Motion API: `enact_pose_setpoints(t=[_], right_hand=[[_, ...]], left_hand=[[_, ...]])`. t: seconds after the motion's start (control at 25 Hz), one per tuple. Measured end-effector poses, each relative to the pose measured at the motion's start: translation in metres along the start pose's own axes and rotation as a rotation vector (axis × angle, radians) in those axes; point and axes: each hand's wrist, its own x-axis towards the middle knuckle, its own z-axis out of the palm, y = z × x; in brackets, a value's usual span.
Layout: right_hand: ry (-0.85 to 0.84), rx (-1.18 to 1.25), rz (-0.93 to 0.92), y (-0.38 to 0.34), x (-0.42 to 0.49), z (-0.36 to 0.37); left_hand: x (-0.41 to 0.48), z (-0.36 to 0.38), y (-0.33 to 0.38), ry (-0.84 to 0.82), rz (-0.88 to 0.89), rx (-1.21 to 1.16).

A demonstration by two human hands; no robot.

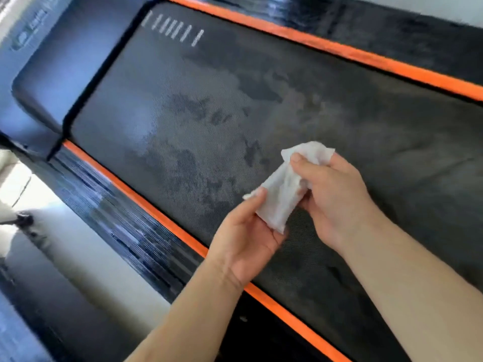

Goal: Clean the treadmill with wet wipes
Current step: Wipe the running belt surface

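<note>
A white wet wipe (283,190), crumpled and partly folded, hangs between both hands above the treadmill belt (209,100). My left hand (243,239) pinches its lower left end with thumb and fingers. My right hand (337,197) grips its upper end, thumb on top. The dark textured belt shows patchy damp marks and white stripes near its far end. Orange strips (146,202) run along both sides of the belt.
Black ribbed side rails (122,226) flank the belt outside the orange strips. The glossy dark motor cover (65,64) lies at the far left end. Pale floor (78,244) shows at the lower left, with a blurred dark object on it.
</note>
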Motion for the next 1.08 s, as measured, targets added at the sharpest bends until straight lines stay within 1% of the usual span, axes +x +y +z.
enact_pose_setpoints(t=[0.12, 0.2, 0.28, 0.32, 0.36, 0.4, 0.48, 0.52, 0.56, 0.6, 0.72, 0.84, 0.92, 0.96, 1.04, 1.08], right_hand=[[0.025, -0.067, 0.08, 0.023, 0.027, 0.008], [0.045, -0.161, 0.135, 0.032, 0.044, 0.012], [0.091, -0.244, 0.101, 0.035, 0.061, 0.013], [0.13, -0.245, 0.068, 0.037, 0.069, 0.014], [0.139, -0.206, 0.046, 0.041, 0.078, 0.012], [0.097, -0.125, 0.048, 0.047, 0.088, 0.01], [-0.049, 0.082, 0.128, 0.061, 0.098, 0.01], [-0.092, 0.153, 0.176, 0.069, 0.101, 0.01], [-0.082, 0.196, 0.21, 0.076, 0.104, 0.008], [-0.034, 0.211, 0.224, 0.082, 0.107, 0.005], [0.123, 0.122, 0.245, 0.086, 0.111, 0.006], [0.193, 0.031, 0.204, 0.082, 0.112, 0.014], [0.251, -0.026, 0.167, 0.078, 0.113, 0.028], [0.279, -0.018, 0.131, 0.074, 0.114, 0.04], [0.282, -0.004, 0.045, 0.063, 0.127, 0.082], [0.282, -0.053, -0.011, 0.059, 0.133, 0.108]], left_hand=[[0.014, -0.023, 0.031, 0.062, 0.043, 0.019], [0.023, -0.028, 0.052, 0.104, 0.035, 0.111], [0.029, -0.032, 0.072, 0.142, 0.03, 0.224], [0.032, -0.034, 0.08, 0.158, 0.031, 0.278], [0.035, -0.034, 0.086, 0.162, 0.024, 0.324], [0.038, -0.034, 0.091, 0.162, 0.014, 0.36], [0.038, -0.037, 0.095, 0.168, -0.009, 0.384], [0.036, -0.036, 0.094, 0.165, -0.015, 0.389], [0.033, -0.034, 0.092, 0.161, -0.026, 0.405], [0.031, -0.031, 0.089, 0.152, -0.038, 0.435], [0.031, -0.03, 0.091, 0.134, -0.033, 0.489], [0.053, -0.033, 0.102, 0.142, -0.012, 0.545], [0.071, -0.039, 0.111, 0.17, -0.006, 0.531], [0.079, -0.045, 0.12, 0.175, -0.013, 0.519], [0.087, -0.061, 0.152, 0.198, 0.016, 0.501], [0.085, -0.071, 0.171, 0.228, 0.041, 0.499]])
